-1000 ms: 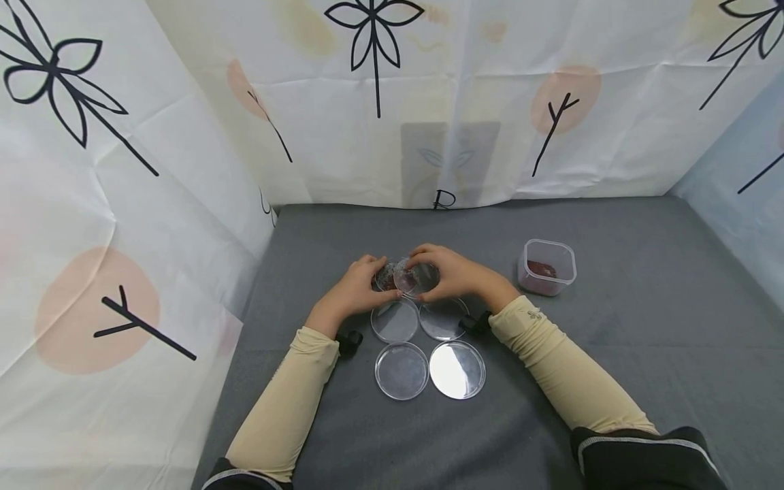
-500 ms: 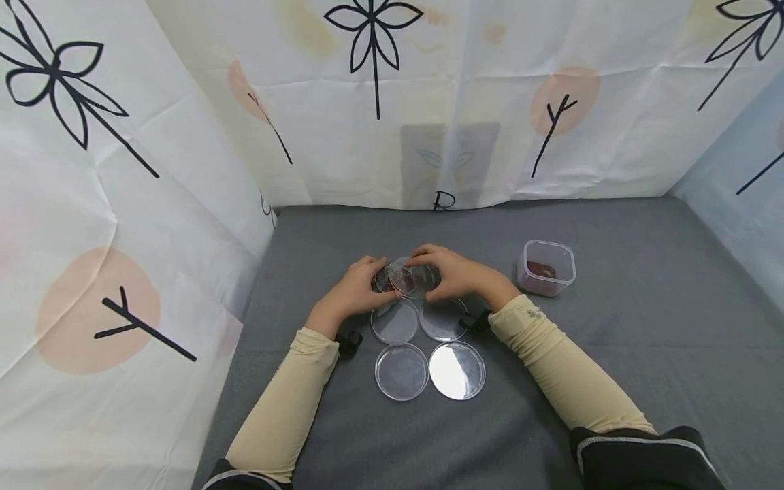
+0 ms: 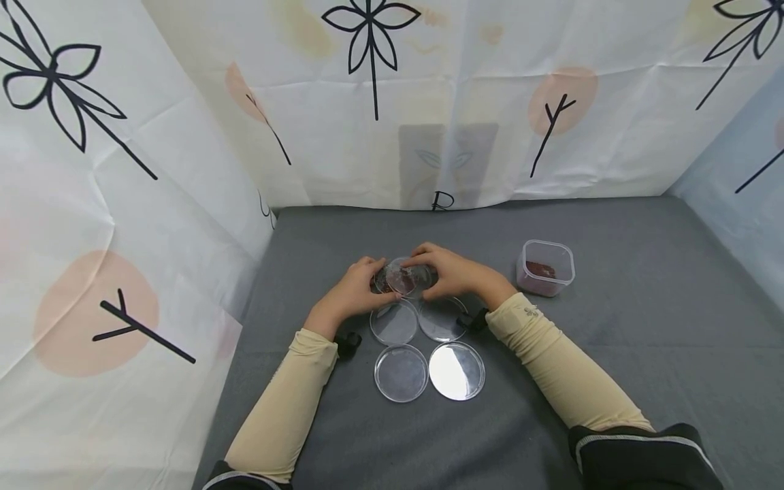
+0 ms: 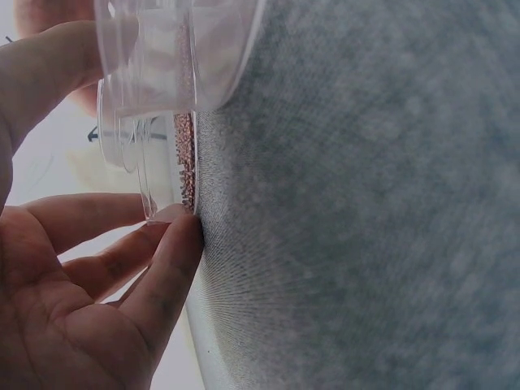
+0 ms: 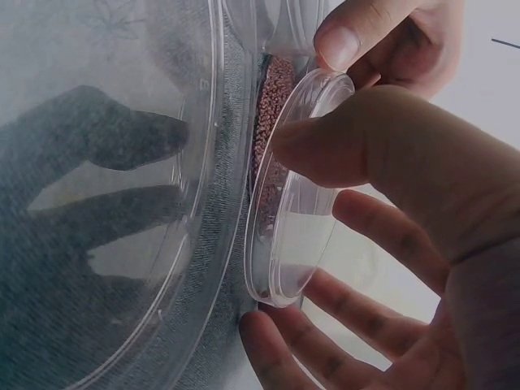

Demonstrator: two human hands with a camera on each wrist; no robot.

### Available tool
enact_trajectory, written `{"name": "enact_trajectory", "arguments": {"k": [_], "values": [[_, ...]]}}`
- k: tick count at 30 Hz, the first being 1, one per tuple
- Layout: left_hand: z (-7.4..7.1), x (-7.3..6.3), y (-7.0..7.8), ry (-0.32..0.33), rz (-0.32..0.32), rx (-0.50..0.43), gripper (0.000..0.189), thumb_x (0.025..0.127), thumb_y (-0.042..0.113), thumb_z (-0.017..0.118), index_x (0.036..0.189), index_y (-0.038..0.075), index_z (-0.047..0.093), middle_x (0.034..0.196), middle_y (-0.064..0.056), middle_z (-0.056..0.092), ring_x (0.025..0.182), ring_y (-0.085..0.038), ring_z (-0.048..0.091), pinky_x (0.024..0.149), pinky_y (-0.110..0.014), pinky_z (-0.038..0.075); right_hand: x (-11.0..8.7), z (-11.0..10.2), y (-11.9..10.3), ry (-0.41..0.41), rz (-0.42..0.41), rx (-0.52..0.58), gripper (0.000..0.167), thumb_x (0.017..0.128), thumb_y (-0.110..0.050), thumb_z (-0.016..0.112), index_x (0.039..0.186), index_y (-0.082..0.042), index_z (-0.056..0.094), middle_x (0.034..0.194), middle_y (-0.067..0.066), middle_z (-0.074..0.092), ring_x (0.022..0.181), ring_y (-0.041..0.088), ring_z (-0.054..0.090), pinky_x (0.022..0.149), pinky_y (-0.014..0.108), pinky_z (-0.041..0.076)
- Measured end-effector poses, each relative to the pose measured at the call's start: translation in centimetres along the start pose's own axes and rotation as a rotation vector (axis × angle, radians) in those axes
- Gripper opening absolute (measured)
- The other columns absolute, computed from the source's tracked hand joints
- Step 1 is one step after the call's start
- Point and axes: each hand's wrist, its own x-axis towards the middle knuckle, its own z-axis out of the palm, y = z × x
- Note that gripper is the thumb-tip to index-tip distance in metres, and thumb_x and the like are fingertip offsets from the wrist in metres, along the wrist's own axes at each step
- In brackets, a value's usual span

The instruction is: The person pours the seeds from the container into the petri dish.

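Note:
My left hand (image 3: 355, 289) curls its thumb and fingers around a clear petri dish (image 4: 166, 154) at the far end of the dish group. A layer of small reddish-brown grains (image 4: 187, 162) covers the bottom of this dish, which sits on the grey cloth. From the other side my right hand (image 3: 456, 273) pinches a clear petri dish lid (image 5: 284, 231), its thumb on the lid's face. In the right wrist view the lid is tilted above the grains, overlapping the dish. A left fingertip (image 5: 337, 49) shows near the lid's upper rim. Fingers partly hide the dish in the head view.
Several clear petri dish pieces stand in rows nearer the body, including a left one (image 3: 401, 373) and a shiny right one (image 3: 456, 371). A clear plastic tub (image 3: 546, 268) with reddish-brown contents is at right. Printed white cloth (image 3: 343, 163) walls the table's back and sides.
The lid in my right hand has shifted slightly left, further over the dish of grains. My left hand keeps its place at the dish; the other dishes and the tub stay put.

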Motion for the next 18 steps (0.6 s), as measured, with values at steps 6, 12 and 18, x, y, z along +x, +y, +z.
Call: {"name": "enact_trajectory", "arguments": {"k": [6, 12, 18], "values": [[0.0, 0.0, -0.3, 0.002, 0.010, -0.018, 0.088, 0.095, 0.039, 0.080, 0.161, -0.003, 0.040, 0.150, -0.023, 0.052, 0.136, -0.039, 0.053, 0.112, -0.054, 0.051, 0.4, -0.1, -0.2, -0.017, 0.033, 0.032, 0.068, 0.089, -0.008, 0.083, 0.152, -0.010, 0.059, 0.153, 0.023, 0.047, 0.137, 0.041, 0.053, 0.107, 0.056, 0.056], [0.0, 0.0, -0.6, 0.008, 0.036, -0.044, 0.087, 0.094, 0.037, 0.081, 0.161, -0.002, 0.040, 0.148, -0.023, 0.053, 0.132, -0.038, 0.056, 0.110, -0.053, 0.053, 0.9, -0.1, -0.4, -0.012, 0.013, 0.021, 0.066, 0.088, -0.009, 0.082, 0.151, -0.010, 0.061, 0.147, 0.021, 0.050, 0.131, 0.038, 0.056, 0.104, 0.052, 0.058], [-0.1, 0.0, -0.6, -0.006, 0.039, -0.060, 0.087, 0.095, 0.035, 0.079, 0.162, 0.000, 0.038, 0.150, -0.023, 0.051, 0.132, -0.036, 0.058, 0.110, -0.051, 0.054, 1.4, 0.0, -0.4, -0.013, -0.008, 0.019, 0.065, 0.088, -0.010, 0.082, 0.150, -0.008, 0.061, 0.145, 0.021, 0.051, 0.128, 0.037, 0.058, 0.102, 0.049, 0.060]]}}
